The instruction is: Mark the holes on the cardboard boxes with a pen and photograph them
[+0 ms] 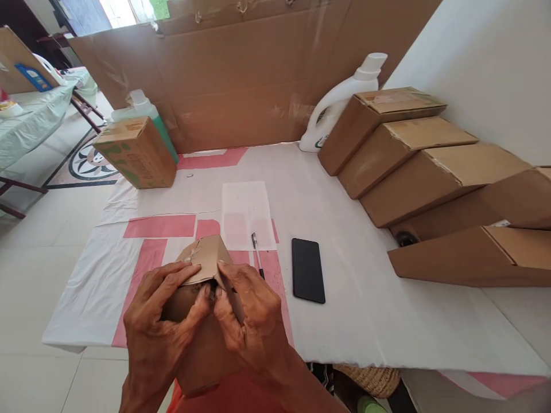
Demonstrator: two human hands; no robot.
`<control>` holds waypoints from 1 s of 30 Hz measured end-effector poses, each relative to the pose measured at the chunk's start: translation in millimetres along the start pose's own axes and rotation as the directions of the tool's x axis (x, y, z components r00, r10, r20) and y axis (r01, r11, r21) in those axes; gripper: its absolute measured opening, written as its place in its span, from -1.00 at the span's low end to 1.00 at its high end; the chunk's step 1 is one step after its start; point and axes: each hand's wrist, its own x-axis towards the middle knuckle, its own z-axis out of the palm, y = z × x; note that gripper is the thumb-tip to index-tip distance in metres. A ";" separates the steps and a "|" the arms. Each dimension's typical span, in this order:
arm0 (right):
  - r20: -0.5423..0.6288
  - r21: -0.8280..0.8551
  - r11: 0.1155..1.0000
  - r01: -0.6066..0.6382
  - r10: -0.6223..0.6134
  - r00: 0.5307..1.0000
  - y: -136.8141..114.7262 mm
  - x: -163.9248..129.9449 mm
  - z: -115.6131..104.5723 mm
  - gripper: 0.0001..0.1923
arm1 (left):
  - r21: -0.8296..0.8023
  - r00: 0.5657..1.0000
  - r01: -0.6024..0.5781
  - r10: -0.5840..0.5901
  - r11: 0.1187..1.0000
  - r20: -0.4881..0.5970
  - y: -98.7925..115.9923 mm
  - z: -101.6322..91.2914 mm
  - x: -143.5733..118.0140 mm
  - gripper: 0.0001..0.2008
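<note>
A small brown cardboard box stands at the near edge of the table, in front of my body. My left hand grips its left side, fingers over the top flap and thumb at the flap's edge. On the right side, my right hand holds the box with its fingers at the top corner. Both thumbs meet at a dark gap under the flap; what lies inside cannot be made out. Just beyond the hands are a pen, a sheet of white paper and a black phone.
Several cardboard boxes lean in a row at the right, beside a white jug. Another box and a bottle of green liquid stand back left. A tall cardboard sheet walls the table's far side.
</note>
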 end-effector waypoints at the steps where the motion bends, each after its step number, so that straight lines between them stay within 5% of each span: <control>1: -0.003 0.004 1.000 0.002 -0.002 1.000 0.7 0.9 -1.1 -0.65 | 0.002 1.000 0.002 -0.002 1.000 0.006 0.9 0.8 1.3 -0.79; 4: 0.047 0.138 0.987 -0.086 0.081 0.996 10.0 2.3 -11.8 -0.66 | 0.009 1.000 0.027 -0.027 1.000 0.012 2.4 3.4 7.4 -0.82; 7: 0.121 0.232 0.912 -0.338 0.318 0.940 38.6 0.8 -23.1 -0.60 | 0.006 0.997 0.071 -0.071 0.997 0.031 1.2 4.8 13.8 -0.80; 10: 0.160 -0.188 0.802 -0.567 0.595 0.788 80.2 -4.8 -20.5 -0.62 | -0.006 0.994 0.092 -0.092 0.996 0.053 -0.7 4.6 18.3 -0.78; 12: 0.175 -0.462 0.680 -0.569 0.699 0.693 104.3 -10.6 -11.9 -0.77 | -0.008 0.994 0.089 -0.088 0.996 0.057 -1.2 4.5 20.9 -0.78; 14: 0.184 -0.542 0.629 -0.557 0.736 0.652 120.1 -16.6 -3.6 -0.89 | -0.005 0.996 0.064 -0.064 0.998 0.062 -1.2 4.8 23.2 -0.80; 26: 0.265 -0.278 0.729 -0.625 0.684 0.679 140.2 -15.4 -27.4 -0.82 | -0.064 0.985 -0.021 0.032 0.998 0.170 -9.2 -1.4 21.2 -0.62; 30: 0.068 0.337 0.733 -0.591 0.608 0.791 106.2 3.5 -43.3 -0.81 | -0.073 0.968 -0.058 0.074 0.996 0.241 -12.7 -6.3 20.8 -0.44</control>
